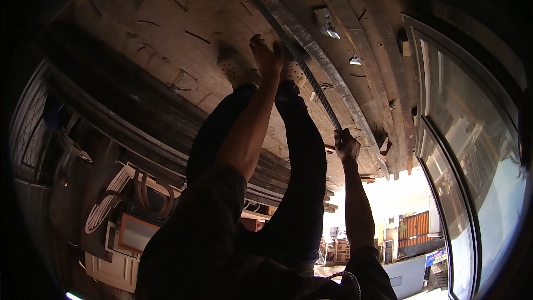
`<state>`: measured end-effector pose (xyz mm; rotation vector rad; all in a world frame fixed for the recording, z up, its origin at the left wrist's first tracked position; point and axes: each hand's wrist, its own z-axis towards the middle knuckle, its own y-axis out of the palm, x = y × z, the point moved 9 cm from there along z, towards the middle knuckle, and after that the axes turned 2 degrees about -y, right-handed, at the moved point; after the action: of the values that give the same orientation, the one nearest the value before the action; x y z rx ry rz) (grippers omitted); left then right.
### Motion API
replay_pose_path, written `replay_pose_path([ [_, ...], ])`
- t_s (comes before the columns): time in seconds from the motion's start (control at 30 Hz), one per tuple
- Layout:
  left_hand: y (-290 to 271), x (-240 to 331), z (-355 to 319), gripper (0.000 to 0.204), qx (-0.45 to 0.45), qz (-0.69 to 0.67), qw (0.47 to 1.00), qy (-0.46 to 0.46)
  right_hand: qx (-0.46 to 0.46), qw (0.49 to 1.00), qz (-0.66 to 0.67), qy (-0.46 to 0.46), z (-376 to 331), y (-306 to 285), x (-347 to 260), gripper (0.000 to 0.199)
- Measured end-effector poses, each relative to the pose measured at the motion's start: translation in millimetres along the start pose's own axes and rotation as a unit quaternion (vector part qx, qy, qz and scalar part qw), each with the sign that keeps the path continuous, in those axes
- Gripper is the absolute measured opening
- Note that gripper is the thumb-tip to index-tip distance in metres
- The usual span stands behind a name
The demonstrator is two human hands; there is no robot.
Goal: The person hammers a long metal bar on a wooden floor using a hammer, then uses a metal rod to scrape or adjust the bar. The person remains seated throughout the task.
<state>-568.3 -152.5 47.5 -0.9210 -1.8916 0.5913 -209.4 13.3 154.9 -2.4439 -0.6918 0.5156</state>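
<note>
My right hand is closed around the near end of a long, dark rebar with slanting ribs. The rebar runs up and leftward from that hand toward the far floor. My left hand hangs over my shoes, left of the rebar and apart from it. Its fingers are loosely bent and spread, with nothing visible in them. A long, worn flat bar lies just right of the rebar, nearly alongside it.
More long beams lie to the right, with small metal pieces among them. Glass panes in dark frames stand at the right edge. Long dark lengths are stacked on the left. Thin scraps litter the floor.
</note>
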Motion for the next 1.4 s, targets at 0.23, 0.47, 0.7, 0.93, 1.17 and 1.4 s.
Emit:
replay_pose_path([
  [0.23, 9.0, 2.7, 89.6, 0.076, 0.107, -0.031, 0.993, 0.024, 0.005, 1.0, 0.01, 0.01, 4.6, -20.7, -3.2, 0.026],
  [0.47, -2.9, 12.7, 103.0, 0.043, 0.135, -0.09, 0.98, 0.11, -0.024, 0.998, 0.011, 0.057, -25.3, -57.9, -35.4, 0.024],
  [0.7, -38.0, -54.7, 140.0, 0.025, 0.029, -0.113, 0.982, 0.149, -0.081, 0.993, 0.034, 0.078, -83.6, -139.9, -112.8, 0.017],
  [0.93, -25.6, -71.2, 139.7, 0.021, -0.046, -0.55, 0.808, -0.206, -0.064, 0.991, 0.075, 0.089, -107.4, -190.9, -147.4, 0.02],
  [1.17, 17.0, -89.1, 240.8, 0.027, -0.169, -0.482, 0.857, -0.07, -0.127, 0.987, 0.049, 0.085, -122.0, -214.9, -199.4, 0.018],
  [1.4, 26.5, -62.6, 218.5, 0.053, -0.132, -0.491, 0.857, -0.084, -0.048, 0.995, -0.002, 0.09, -102.3, -158.2, -138.7, 0.021],
])
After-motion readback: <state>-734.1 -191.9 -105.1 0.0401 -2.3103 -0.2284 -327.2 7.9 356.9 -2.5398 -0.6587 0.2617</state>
